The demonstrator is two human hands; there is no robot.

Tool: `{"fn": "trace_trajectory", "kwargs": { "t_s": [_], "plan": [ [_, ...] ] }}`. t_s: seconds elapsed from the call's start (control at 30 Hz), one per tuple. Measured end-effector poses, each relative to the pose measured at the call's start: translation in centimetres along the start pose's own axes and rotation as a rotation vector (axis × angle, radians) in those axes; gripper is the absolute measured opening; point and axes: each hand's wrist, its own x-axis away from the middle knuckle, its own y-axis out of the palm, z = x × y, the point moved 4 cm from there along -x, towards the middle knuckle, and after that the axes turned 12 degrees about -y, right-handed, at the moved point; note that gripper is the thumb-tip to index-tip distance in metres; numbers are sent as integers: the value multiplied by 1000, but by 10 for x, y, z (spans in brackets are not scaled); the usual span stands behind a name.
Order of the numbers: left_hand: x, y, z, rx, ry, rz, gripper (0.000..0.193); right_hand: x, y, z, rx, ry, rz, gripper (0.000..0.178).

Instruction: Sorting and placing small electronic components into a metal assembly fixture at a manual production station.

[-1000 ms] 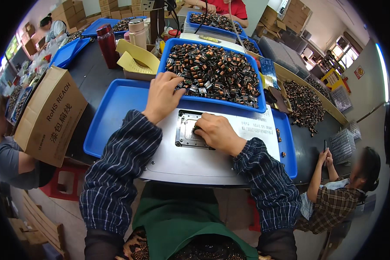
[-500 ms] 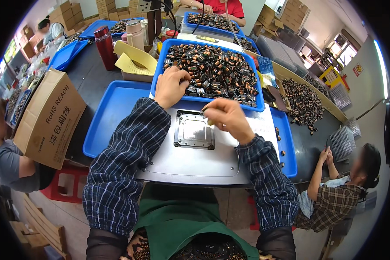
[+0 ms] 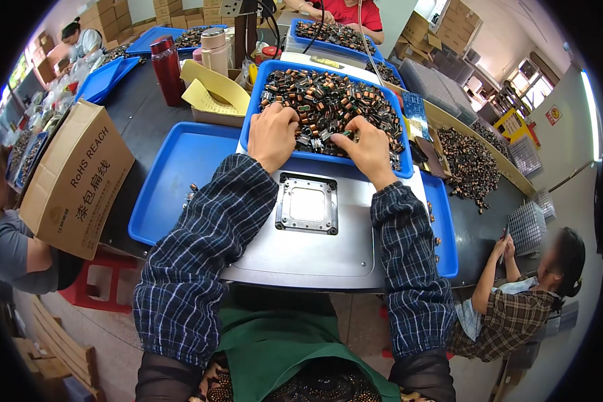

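A blue tray in front of me is heaped with small copper-and-black coils. My left hand bends over the tray's near left edge, its fingers curled into the pile; their tips are hidden, so what they hold does not show. Over the near side of the same pile is my right hand, thumb and forefinger closed together on a small coil. Just below the tray, a square metal fixture is set into the silver plate, with neither hand on it.
Another blue tray lies at the left with a few coils in it, and a narrow one at the right. A red bottle, a yellow-lined box and a large carton stand leftward. Co-workers sit around.
My right hand has moved up and right, from above the plate into the coil pile. My left hand has shifted slightly right and stays at the tray. The view has shifted a little.
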Motion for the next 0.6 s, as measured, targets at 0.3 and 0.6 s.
{"fn": "trace_trajectory", "kwargs": {
  "t_s": [0.3, 0.6],
  "plan": [
    [55, -29, 16, 529, 67, -273, 10, 30, -25, 4, -851, 334, 68, 25],
    [85, -27, 37, 218, 281, -471, 16, 45, -7, -27, -1274, 347, -73, 24]
  ]
}}
